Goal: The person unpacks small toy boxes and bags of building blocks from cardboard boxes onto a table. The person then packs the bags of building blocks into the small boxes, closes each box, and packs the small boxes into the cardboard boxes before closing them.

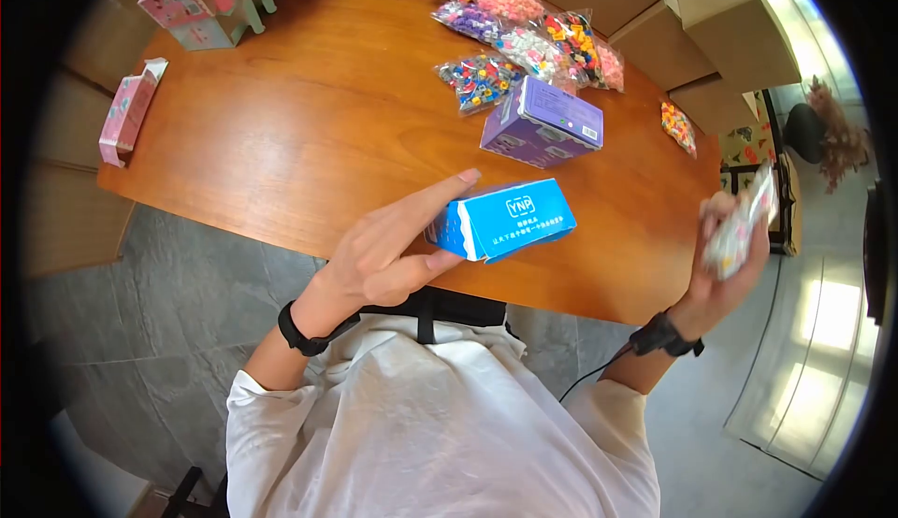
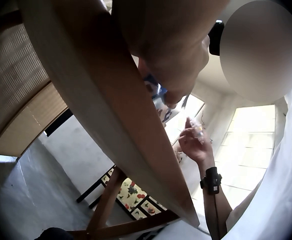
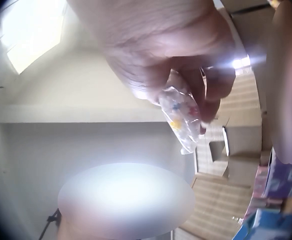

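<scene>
A blue box [image 1: 520,219] with white print lies near the table's front edge. The left hand [image 1: 388,247] holds its left end between thumb and fingers; in the left wrist view that hand [image 2: 161,45] hides most of the box. Off the table's right side, the right hand [image 1: 725,261] grips a clear bag [image 1: 741,228] of small pieces, blurred in the head view. In the right wrist view the bag [image 3: 182,117] shows white, blue, red and yellow bits under the right hand [image 3: 171,50]. Behind the blue box stands a purple box [image 1: 544,123].
Several bags of coloured pieces [image 1: 514,27] lie in a pile at the back, and one orange-and-yellow bag [image 1: 678,128] lies at the right edge. A pink open box [image 1: 131,114] is at the far left. Cardboard boxes [image 1: 734,27] line the back right.
</scene>
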### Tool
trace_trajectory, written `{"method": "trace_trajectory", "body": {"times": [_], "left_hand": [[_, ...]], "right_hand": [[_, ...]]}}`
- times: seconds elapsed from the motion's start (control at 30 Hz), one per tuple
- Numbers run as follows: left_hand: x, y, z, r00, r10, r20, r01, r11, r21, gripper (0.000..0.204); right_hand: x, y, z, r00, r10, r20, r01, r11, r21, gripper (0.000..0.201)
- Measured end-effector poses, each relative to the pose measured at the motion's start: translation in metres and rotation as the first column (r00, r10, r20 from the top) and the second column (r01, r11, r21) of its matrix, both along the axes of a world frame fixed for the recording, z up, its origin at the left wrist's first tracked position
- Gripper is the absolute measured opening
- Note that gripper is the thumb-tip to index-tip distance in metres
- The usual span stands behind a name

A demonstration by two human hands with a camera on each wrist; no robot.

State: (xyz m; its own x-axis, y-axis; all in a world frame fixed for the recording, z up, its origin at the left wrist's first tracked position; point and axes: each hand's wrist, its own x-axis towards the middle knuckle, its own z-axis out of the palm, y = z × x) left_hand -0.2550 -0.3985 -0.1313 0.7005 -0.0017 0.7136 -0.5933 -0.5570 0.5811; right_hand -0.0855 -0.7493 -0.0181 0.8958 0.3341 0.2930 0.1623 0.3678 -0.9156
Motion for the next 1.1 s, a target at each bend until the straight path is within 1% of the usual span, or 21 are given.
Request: {"method": "trace_trajectory", "body": {"times": [0.03, 0.07, 0.1, 0.17, 0.23, 0.3, 0.37, 0.4, 0.47, 0.5, 0.53, 0.6, 0.63, 0.7, 0.73, 0.8, 0.93, 0.97, 1.03, 1.07, 1.1], "left_hand": [[-0.003, 0.0, 0.01, 1.0, -0.01, -0.005, 0.01, 1.0, -0.006, 0.05], [-0.008, 0.0, 0.024, 0.964, -0.054, -0.259, 0.033, 0.996, -0.086, 0.056], [-0.011, -0.001, 0.03, 0.864, -0.113, -0.49, 0.036, 0.986, -0.163, 0.061], [-0.01, -0.011, 0.026, 0.887, -0.072, -0.456, 0.045, 0.997, -0.07, 0.057], [-0.007, -0.011, 0.019, 0.91, -0.034, -0.414, 0.048, 0.999, 0.025, 0.053], [0.004, -0.001, 0.007, 0.998, -0.024, -0.056, 0.041, 0.944, 0.326, 0.044], [0.004, -0.004, 0.006, 0.989, -0.038, -0.142, 0.078, 0.956, 0.282, 0.041], [0.005, -0.005, 0.007, 0.974, -0.046, -0.223, 0.1, 0.966, 0.237, 0.037], [0.008, -0.008, 0.011, 0.973, -0.084, -0.214, 0.132, 0.967, 0.216, 0.035], [0.009, -0.008, 0.014, 0.972, -0.115, -0.204, 0.155, 0.968, 0.196, 0.033], [0.01, -0.007, 0.016, 0.972, -0.115, -0.204, 0.156, 0.968, 0.197, 0.033], [0.011, -0.003, 0.024, 0.896, -0.214, -0.388, 0.287, 0.947, 0.143, 0.036], [0.011, -0.001, 0.033, 0.896, -0.214, -0.389, 0.288, 0.947, 0.143, 0.036], [0.014, 0.0, 0.051, 0.813, -0.197, -0.547, 0.339, 0.925, 0.171, 0.045], [0.015, -0.002, 0.053, 0.815, -0.193, -0.546, 0.334, 0.927, 0.171, 0.045], [0.018, -0.008, 0.056, 0.891, -0.249, -0.379, 0.326, 0.933, 0.154, 0.048], [0.012, -0.013, 0.056, 0.871, -0.207, -0.445, 0.302, 0.941, 0.155, 0.05], [0.01, -0.012, 0.059, 0.832, -0.244, -0.499, 0.345, 0.931, 0.121, 0.043], [0.007, -0.01, 0.058, 0.785, -0.282, -0.552, 0.387, 0.919, 0.081, 0.035], [0.005, -0.007, 0.055, 0.827, -0.354, -0.436, 0.404, 0.914, 0.024, 0.035], [0.003, -0.007, 0.053, 0.857, -0.413, -0.309, 0.426, 0.904, -0.029, 0.034]], "right_hand": [[-0.013, 0.003, -0.005, 0.971, 0.228, 0.075, -0.237, 0.96, 0.149, 0.047], [-0.03, 0.014, -0.004, 0.975, 0.215, 0.064, -0.222, 0.964, 0.146, 0.047], [-0.046, 0.027, -0.003, 0.966, 0.242, 0.094, -0.255, 0.953, 0.165, 0.041], [-0.066, 0.048, -0.009, 0.959, 0.257, 0.12, -0.276, 0.944, 0.183, 0.036], [-0.076, 0.062, -0.015, 0.893, 0.359, 0.27, -0.393, 0.916, 0.084, 0.033], [-0.063, 0.08, -0.004, 0.635, 0.648, 0.42, -0.569, 0.76, -0.313, 0.036], [-0.106, 0.101, -0.017, 0.805, 0.432, 0.407, -0.356, 0.9, -0.252, 0.028], [-0.108, 0.114, -0.014, 0.77, 0.487, 0.412, -0.394, 0.871, -0.293, 0.027], [-0.102, 0.13, -0.008, 0.735, 0.537, 0.413, -0.426, 0.841, -0.334, 0.029], [-0.097, 0.135, -0.008, 0.635, 0.615, 0.467, -0.462, 0.788, -0.408, 0.022], [-0.096, 0.139, -0.008, 0.524, 0.685, 0.507, -0.486, 0.729, -0.483, 0.036], [-0.1, 0.148, -0.009, 0.505, 0.681, 0.53, -0.46, 0.732, -0.502, 0.036], [-0.102, 0.151, -0.009, 0.484, 0.677, 0.555, -0.431, 0.736, -0.522, 0.037], [-0.101, 0.153, -0.01, 0.479, 0.674, 0.562, -0.433, 0.739, -0.517, 0.038], [-0.101, 0.154, -0.01, 0.474, 0.674, 0.567, -0.437, 0.739, -0.513, 0.038], [-0.1, 0.152, -0.008, 0.482, 0.649, 0.589, -0.388, 0.761, -0.52, 0.039], [-0.092, 0.15, -0.004, 0.507, 0.553, 0.662, -0.289, 0.832, -0.474, 0.035], [-0.086, 0.15, -0.006, 0.51, 0.55, 0.661, -0.286, 0.834, -0.472, 0.035], [-0.077, 0.149, -0.009, 0.644, 0.555, 0.527, -0.435, 0.832, -0.345, 0.025], [-0.083, 0.144, -0.005, 0.698, 0.497, 0.516, -0.32, 0.861, -0.396, 0.017], [-0.077, 0.137, 0.004, 0.681, 0.613, 0.402, -0.339, 0.749, -0.569, 0.02]]}}
